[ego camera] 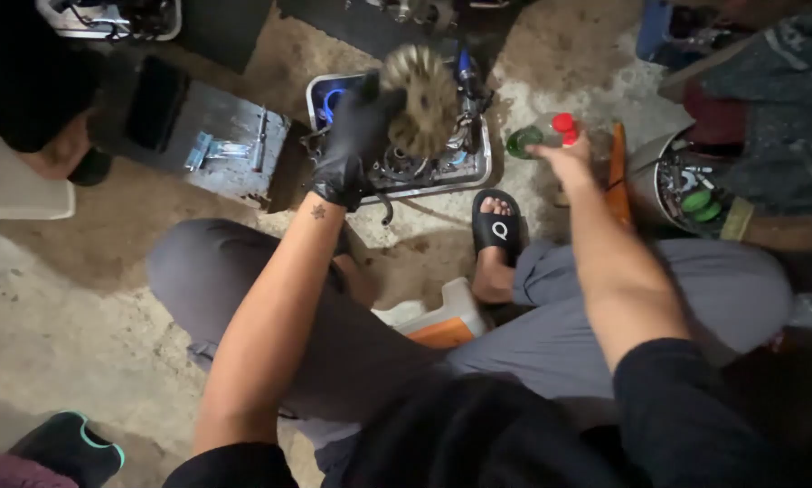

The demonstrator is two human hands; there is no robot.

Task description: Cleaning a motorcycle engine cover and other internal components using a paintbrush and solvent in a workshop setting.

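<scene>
Left hand: the left hand [350,145], in a black glove, was closed around the edge of a round toothed metal part [421,99], fingers wrapped on its left rim.
Round toothed metal part: dirty, tan-grey, blurred; it was held up just right of the gloved palm and over the metal tray [484,168].
Right hand: the right hand [564,161], bare, was closed on a clear plastic bottle [543,134], fingers curled over its body from the near side.
Clear plastic bottle: red cap, green tint at its left end; it lay tilted in the right hand's grip, its left end pointing towards the toothed part, a short gap between them.
Metal tray: below and beyond the left hand, holding dark small parts and a blue loop of tubing [329,102].
Grey metal box [230,145]: left of the left hand, on the concrete floor.
Black sandal [497,226]: on a foot, between the two forearms, nearer the right hand.
Round metal tin [664,185]: right of the right hand, with green pieces inside.
Orange and white container [444,321]: beneath the forearms, between the grey-trousered knees.
</scene>
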